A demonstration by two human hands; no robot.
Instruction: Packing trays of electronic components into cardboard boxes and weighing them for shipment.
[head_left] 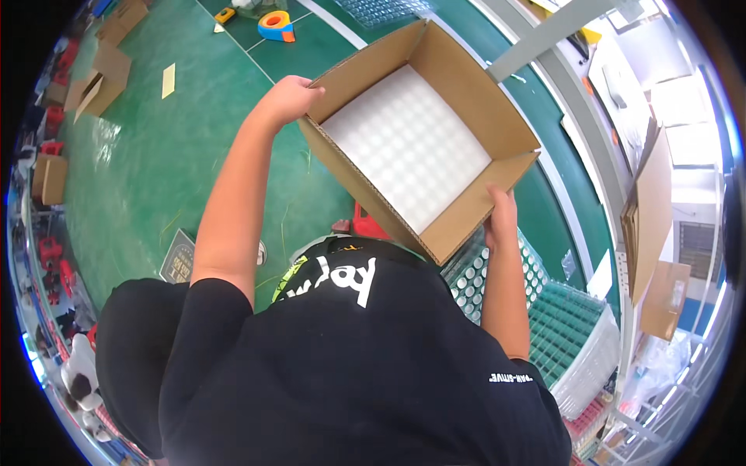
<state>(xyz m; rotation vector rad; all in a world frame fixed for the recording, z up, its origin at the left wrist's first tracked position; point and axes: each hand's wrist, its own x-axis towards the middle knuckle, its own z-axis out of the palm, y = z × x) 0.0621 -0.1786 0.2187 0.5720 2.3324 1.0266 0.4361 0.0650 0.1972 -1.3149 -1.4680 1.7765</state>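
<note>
Nearest the camera: the person's black shirt, white lettering across the chest, a small white mark on the right sleeve.

Just past the right elbow, clear plastic cell trays stand stacked, the upper cells holding small round silver-topped parts; a second greenish stack sits beside it toward the right.

Open cardboard box: brown, square, held up off the floor in front of the chest, tilted so the opening faces the camera. A white dimpled liner sheet covers its bottom. Flaps stand up along the top edges.

Right hand: forearm rises straight up from the lower edge; fingers closed on the box's near right wall, close to the lower corner, thumb side to the outside.

Left hand: arm extended long and upward, hand curled over the box's left corner, fingers wrapped on the rim.

Floor is green with white painted lines. A dark square sign-like plate lies on it beside the left upper arm. Farther left, several flattened and half-folded brown cartons lie near the floor's left edge; a pale yellow strip is beside them. At the far edge, an orange tape roll. To the right, more brown card sheets lean near a grey frame.
</note>
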